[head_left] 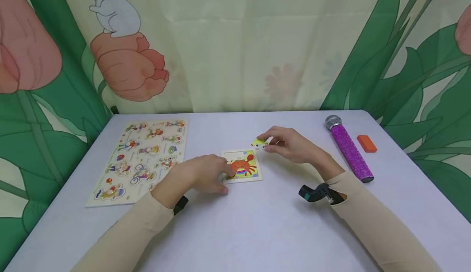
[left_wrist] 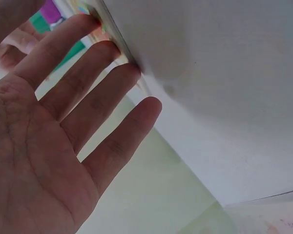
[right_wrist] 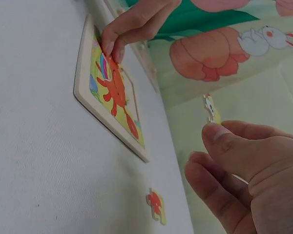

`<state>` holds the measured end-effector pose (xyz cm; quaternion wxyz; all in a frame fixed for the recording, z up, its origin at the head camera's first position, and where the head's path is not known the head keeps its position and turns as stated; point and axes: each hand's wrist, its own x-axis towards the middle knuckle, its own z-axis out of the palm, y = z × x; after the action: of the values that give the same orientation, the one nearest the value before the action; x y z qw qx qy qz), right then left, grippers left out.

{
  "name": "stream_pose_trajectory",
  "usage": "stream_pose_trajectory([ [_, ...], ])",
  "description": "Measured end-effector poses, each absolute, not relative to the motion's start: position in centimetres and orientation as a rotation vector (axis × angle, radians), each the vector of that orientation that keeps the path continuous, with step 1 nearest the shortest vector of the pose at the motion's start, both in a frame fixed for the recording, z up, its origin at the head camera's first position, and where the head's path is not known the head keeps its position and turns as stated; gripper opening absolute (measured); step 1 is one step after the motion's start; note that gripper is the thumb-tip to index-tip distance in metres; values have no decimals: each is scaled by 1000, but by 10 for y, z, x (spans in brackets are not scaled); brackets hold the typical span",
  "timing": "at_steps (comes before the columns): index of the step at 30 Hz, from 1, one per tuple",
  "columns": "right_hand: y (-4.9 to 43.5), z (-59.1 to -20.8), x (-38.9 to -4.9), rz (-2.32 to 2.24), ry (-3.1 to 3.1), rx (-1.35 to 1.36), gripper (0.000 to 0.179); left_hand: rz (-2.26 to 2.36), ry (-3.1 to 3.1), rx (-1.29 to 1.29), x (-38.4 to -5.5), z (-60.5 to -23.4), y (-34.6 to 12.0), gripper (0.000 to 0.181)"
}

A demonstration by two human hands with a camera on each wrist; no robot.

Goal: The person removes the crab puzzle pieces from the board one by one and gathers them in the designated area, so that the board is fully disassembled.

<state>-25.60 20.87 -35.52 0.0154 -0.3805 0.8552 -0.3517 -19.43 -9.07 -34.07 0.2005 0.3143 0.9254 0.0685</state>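
A small crab jigsaw puzzle [head_left: 242, 167] in a pale wooden frame lies on the table. My left hand [head_left: 207, 174] touches its left side, the fingers extended, with fingertips on the picture and at the frame's edge. Above the puzzle's upper right corner, my right hand [head_left: 290, 143] pinches a yellow puzzle piece [head_left: 259, 144] with printed eyes between thumb and index finger. The right wrist view shows that piece [right_wrist: 211, 109] held up off the table. A loose red and yellow puzzle piece [right_wrist: 156, 206] lies on the table beside the frame there.
A large board with cartoon figures [head_left: 147, 157] lies on the left of the white table [head_left: 257, 231]. To the right are a purple glittery microphone [head_left: 349, 149] and an orange block [head_left: 366, 144]. A printed curtain [head_left: 235, 59] hangs behind the table.
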Motion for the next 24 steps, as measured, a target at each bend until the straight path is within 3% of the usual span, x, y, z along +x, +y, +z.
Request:
stream_pose_trajectory([
  [24,257,-368,-261,-1035,2746,-1011,35,195,2570,900,-194,-343,-90,43],
])
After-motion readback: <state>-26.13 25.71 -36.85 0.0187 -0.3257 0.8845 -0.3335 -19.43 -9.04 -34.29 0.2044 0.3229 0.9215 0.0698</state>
